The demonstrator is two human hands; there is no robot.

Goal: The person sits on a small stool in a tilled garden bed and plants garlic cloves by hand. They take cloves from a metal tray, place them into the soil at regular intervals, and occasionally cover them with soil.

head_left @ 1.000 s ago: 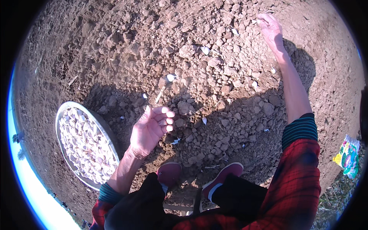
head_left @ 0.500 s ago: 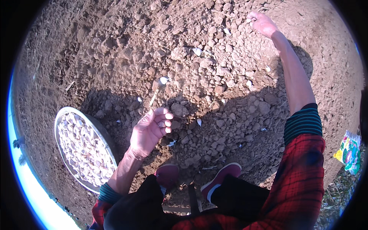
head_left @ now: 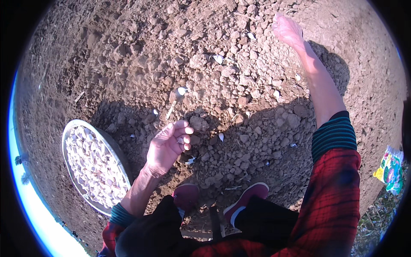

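Note:
My right hand (head_left: 287,31) reaches far out over the tilled soil at the upper right, its fingers closed and pointed down at the dirt. The fingertips are turned away, so what they hold is hidden. Nearer to me, my left hand (head_left: 166,147) hovers palm up with curled fingers, a pale garlic clove (head_left: 180,140) showing among them. Beside that arm, a round metal basin (head_left: 121,160) full of garlic cloves (head_left: 95,165) tilts on the ground. Single cloves lie scattered on the soil, among them one white clove (head_left: 182,91) and another (head_left: 221,137).
Lumpy clods (head_left: 199,123) and a short dry stalk (head_left: 171,109) lie beyond my left hand. My feet in dark red shoes (head_left: 250,198) stand at the bottom. A colourful plastic bag (head_left: 390,170) rests at the right rim, near dry grass.
My right hand has shifted slightly left and turned, so the pale bit seen at its fingertips before no longer shows. My left hand stays almost where it was.

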